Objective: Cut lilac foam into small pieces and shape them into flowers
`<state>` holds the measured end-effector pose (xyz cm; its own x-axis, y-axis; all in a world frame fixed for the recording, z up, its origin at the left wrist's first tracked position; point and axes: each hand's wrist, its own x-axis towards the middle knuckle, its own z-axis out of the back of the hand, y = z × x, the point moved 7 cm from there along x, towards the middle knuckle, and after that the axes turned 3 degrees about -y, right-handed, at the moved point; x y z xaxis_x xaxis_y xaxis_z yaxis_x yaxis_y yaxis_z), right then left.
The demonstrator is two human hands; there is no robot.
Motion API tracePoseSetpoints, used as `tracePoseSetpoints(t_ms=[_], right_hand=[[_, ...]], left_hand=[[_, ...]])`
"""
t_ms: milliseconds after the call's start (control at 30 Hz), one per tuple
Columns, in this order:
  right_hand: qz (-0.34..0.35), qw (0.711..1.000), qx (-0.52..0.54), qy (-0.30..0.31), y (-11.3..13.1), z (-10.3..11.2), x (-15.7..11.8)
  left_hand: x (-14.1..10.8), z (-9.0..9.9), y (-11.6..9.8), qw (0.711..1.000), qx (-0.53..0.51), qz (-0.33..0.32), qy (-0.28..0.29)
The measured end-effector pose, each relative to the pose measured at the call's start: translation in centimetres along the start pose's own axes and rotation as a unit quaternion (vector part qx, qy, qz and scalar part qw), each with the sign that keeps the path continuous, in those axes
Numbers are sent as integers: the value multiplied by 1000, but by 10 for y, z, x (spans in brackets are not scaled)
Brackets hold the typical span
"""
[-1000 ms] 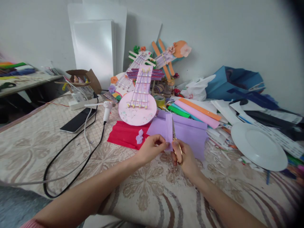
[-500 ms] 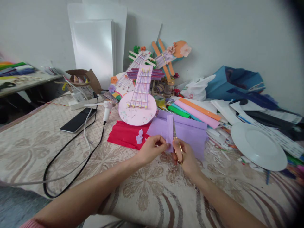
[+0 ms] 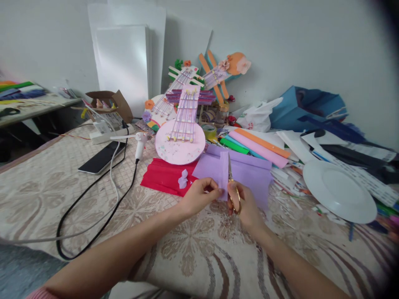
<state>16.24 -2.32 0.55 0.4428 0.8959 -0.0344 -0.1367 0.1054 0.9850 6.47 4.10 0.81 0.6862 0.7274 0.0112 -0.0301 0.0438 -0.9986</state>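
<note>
Between finger and thumb, my left hand [image 3: 202, 195] pinches the lower end of a narrow strip of purple crepe paper [image 3: 223, 172], which stands upright. My right hand [image 3: 246, 207] is closed on gold-handled scissors [image 3: 230, 170], their blades pointing away from me along the strip's right edge. Whether the blades touch the strip I cannot tell. Behind both hands lies a larger purple crepe paper sheet [image 3: 249, 174]. To its left is a red crepe paper sheet [image 3: 162, 176] with small lilac paper petals [image 3: 183, 179] on it.
A pink paper guitar [image 3: 179, 143] leans at the back, near other decorated ones. On the left are a glue gun [image 3: 141, 145], its looping cable and a phone [image 3: 101, 158]. Rolled coloured paper [image 3: 262, 147], a white plate [image 3: 339, 192] and paper scraps [image 3: 289, 203] lie right.
The strip and my right hand with the scissors have shifted very slightly right. My left hand stays nearly still, still pinching the strip.
</note>
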Motion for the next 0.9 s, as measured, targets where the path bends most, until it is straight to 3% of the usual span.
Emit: tracePoseSetpoints(t_ms=[733,900], right_hand=[[39,998,-38,-8,10,4,-1],[32,994,-101,-28,7,20,14]], left_hand=[[0,-2,2,1000,4,9,5],[6,8,1,1000,-10,18,-6]])
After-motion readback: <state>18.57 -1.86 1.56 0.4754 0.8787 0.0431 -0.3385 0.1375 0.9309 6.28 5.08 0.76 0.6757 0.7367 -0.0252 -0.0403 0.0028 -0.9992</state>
